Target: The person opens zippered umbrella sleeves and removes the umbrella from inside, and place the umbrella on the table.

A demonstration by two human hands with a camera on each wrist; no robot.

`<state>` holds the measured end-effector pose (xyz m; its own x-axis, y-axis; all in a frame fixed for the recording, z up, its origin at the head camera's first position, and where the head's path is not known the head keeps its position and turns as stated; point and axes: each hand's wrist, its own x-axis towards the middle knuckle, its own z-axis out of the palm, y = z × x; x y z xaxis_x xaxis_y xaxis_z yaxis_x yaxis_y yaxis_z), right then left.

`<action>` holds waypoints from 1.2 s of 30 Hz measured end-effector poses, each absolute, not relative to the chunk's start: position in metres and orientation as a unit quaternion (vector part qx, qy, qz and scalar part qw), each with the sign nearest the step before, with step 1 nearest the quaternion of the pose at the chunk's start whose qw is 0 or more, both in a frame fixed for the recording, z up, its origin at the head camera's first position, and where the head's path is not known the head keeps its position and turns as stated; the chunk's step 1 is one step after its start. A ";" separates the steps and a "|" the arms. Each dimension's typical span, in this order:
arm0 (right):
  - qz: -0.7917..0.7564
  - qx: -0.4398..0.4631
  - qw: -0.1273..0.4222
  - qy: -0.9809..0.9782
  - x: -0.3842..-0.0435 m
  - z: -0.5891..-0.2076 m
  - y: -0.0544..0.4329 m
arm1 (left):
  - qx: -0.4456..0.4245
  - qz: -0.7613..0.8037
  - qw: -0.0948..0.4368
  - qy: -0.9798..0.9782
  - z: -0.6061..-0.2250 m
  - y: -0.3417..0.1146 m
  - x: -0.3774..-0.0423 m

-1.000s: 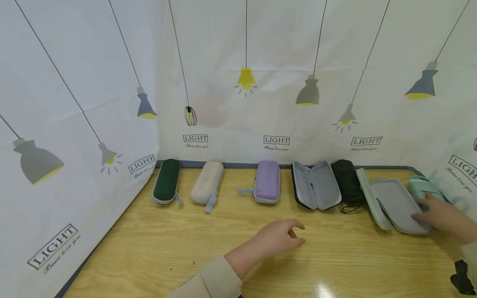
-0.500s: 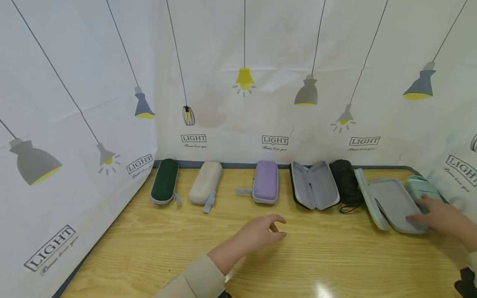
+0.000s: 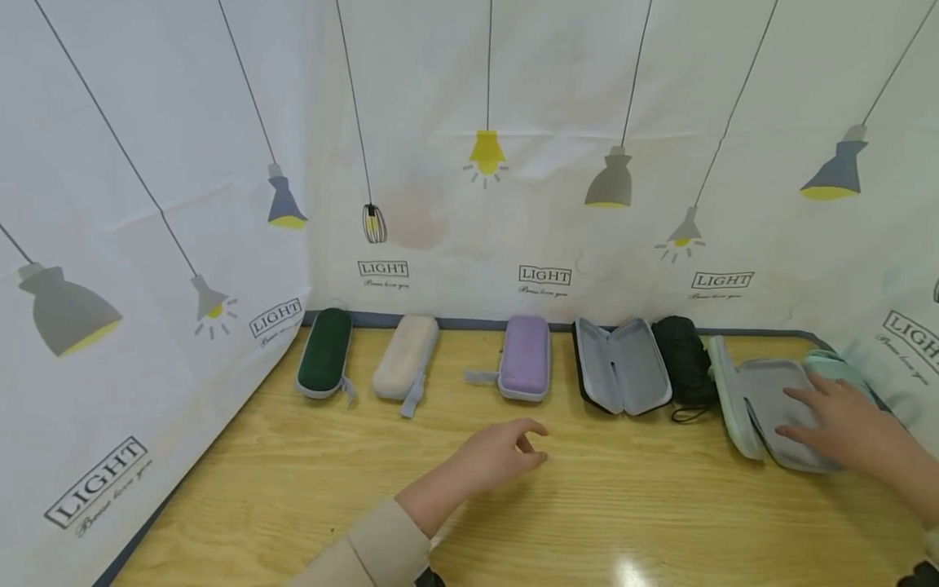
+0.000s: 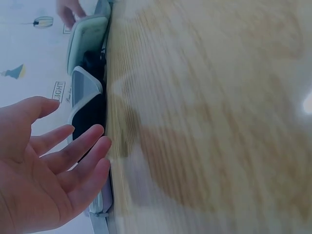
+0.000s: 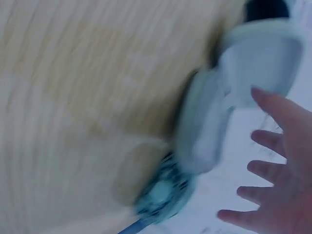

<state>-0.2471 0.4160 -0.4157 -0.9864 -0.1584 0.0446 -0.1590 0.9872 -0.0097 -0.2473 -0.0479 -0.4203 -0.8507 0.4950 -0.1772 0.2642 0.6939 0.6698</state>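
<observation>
One unfolded mint case [image 3: 763, 393] points lengthwise away, slanting left; right hand [image 3: 844, 424] spread wide, contact unclear.

Counted on one wooden table [image 3: 587, 522]: three closed cases [image 3: 325, 350] [image 3: 405, 356] [image 3: 525, 356], two open ones (one black open case [image 3: 641, 371], one mint open case [image 3: 767, 399]) and two bundles (one black bundle [image 3: 681, 359], one teal bundle [image 3: 835, 367]). Counted too: two hands, one left hand [image 3: 499, 456], one right hand [image 3: 854, 424]. Printed on the sheet [image 3: 440, 81] in the head view: eight whole lamps [image 3: 609, 181], one cut-off lamp [image 3: 936, 291], six LIGHT labels [image 3: 544, 275].
</observation>
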 end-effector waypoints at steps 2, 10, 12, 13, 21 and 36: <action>0.000 0.090 0.056 -0.994 -0.242 -0.404 0.398 | 0.206 0.320 0.163 0.910 -0.420 -0.050 -0.250; -0.009 0.211 0.220 -0.952 -0.224 -0.383 0.339 | 0.197 0.282 0.109 0.933 -0.413 -0.060 -0.269; -0.011 0.233 0.245 -0.941 -0.220 -0.381 0.328 | 0.190 0.281 0.100 0.936 -0.412 -0.064 -0.274; -0.011 0.244 0.253 -0.936 -0.218 -0.380 0.322 | 0.188 0.280 0.090 0.937 -0.412 -0.066 -0.277; 0.002 0.285 0.186 -0.940 -0.204 -0.373 0.266 | 0.140 0.273 0.045 0.951 -0.418 -0.074 -0.302; 0.038 0.356 0.119 -0.926 -0.206 -0.392 0.198 | 0.120 0.210 0.065 0.968 -0.427 -0.067 -0.344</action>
<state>-0.2064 0.1982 -0.3922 -0.7187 -0.6500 0.2470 -0.6681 0.7440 0.0139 -0.3437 -0.0666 -0.4269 -0.9628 0.2592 -0.0764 0.2043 0.8834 0.4218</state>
